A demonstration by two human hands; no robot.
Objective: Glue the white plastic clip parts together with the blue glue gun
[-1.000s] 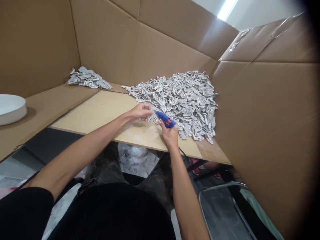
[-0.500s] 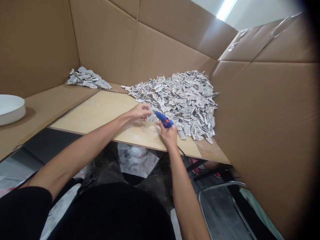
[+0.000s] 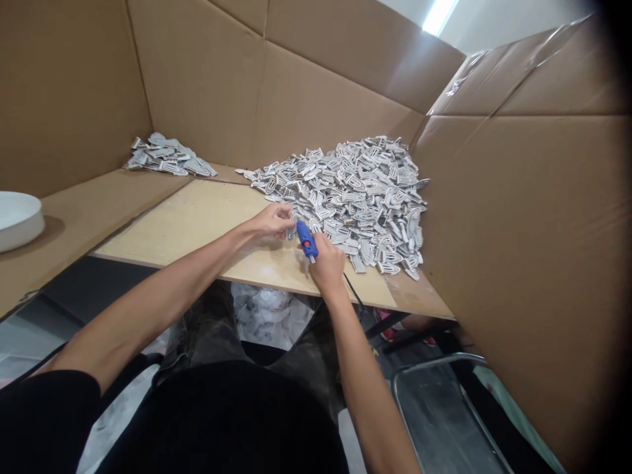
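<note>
My left hand point(image 3: 275, 220) pinches a small pale grey piece point(image 3: 290, 233), mostly covered by the fingers. Wrapped around a blue glue gun point(image 3: 307, 239), my right hand point(image 3: 326, 260) is just to the right, with the gun's nozzle close to the left fingertips. Whether the nozzle touches the piece is too small to tell. Behind both hands lies a large pile of flat grey-white pieces point(image 3: 355, 187), many with slots, on a light wooden board point(image 3: 182, 224).
A smaller pile of similar pieces point(image 3: 165, 157) lies at the back left. At the left edge stands a white round dish point(image 3: 20, 220). Cardboard walls point(image 3: 316, 99) enclose the table. Below right are a chair point(image 3: 444, 415) and another person's pink shoe point(image 3: 385, 324).
My right hand has turned the glue gun more upright and moved it left, nearer my left fingertips. The view has shifted slightly.
</note>
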